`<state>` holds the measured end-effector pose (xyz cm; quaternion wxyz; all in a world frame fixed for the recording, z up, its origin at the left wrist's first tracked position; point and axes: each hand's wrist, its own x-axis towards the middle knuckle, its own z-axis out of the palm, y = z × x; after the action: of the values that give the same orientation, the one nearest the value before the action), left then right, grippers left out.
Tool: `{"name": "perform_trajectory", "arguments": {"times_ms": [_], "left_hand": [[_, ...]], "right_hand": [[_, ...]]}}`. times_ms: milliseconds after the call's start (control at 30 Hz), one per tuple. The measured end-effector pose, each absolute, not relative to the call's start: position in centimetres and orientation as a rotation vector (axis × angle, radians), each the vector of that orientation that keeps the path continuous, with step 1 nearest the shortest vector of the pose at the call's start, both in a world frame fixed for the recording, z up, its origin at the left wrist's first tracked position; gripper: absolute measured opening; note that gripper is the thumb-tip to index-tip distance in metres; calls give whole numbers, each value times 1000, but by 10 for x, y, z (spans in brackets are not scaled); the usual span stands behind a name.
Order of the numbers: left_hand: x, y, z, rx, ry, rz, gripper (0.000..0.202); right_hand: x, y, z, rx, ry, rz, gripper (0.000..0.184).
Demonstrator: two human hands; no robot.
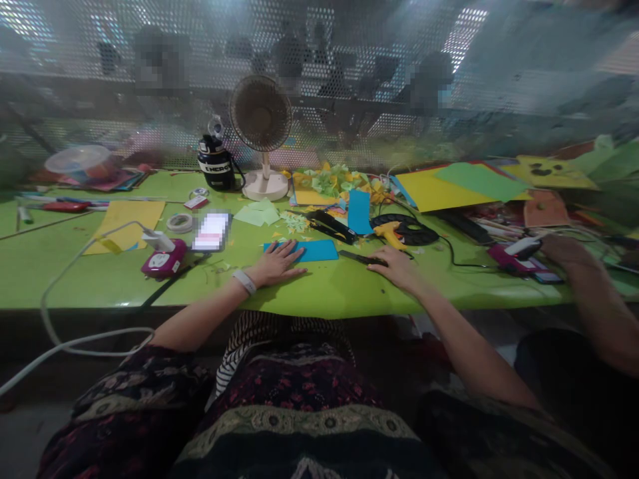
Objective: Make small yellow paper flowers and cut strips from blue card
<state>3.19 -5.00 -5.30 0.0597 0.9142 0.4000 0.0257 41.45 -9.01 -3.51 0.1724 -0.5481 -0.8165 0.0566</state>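
1. Left hand [277,263] lies flat, open, pressing a blue paper sheet [313,251] on the green table [64,279]
2. Right hand [397,267] rests open, touching a slim black tool [362,257] just beside that sheet

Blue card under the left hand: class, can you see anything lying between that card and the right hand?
Yes. A slim black tool lies on the green table, between the blue card, which the left hand rests on, and the right hand, whose fingers reach the tool's end.
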Motion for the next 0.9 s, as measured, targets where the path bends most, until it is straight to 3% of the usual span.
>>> {"name": "perform_trajectory", "arguments": {"times_ms": [567, 733, 900], "left_hand": [[33, -51, -50, 2861, 1057, 124, 69], [32, -51, -46, 2809, 1023, 44, 72], [31, -51, -45, 2804, 1010, 53, 73]], "right_hand": [[388, -75, -28, -1459, -2424, 299, 29], [396, -73, -28, -1566, -2358, 291, 40], [414, -73, -26, -1598, -2407, 350, 34]]}}
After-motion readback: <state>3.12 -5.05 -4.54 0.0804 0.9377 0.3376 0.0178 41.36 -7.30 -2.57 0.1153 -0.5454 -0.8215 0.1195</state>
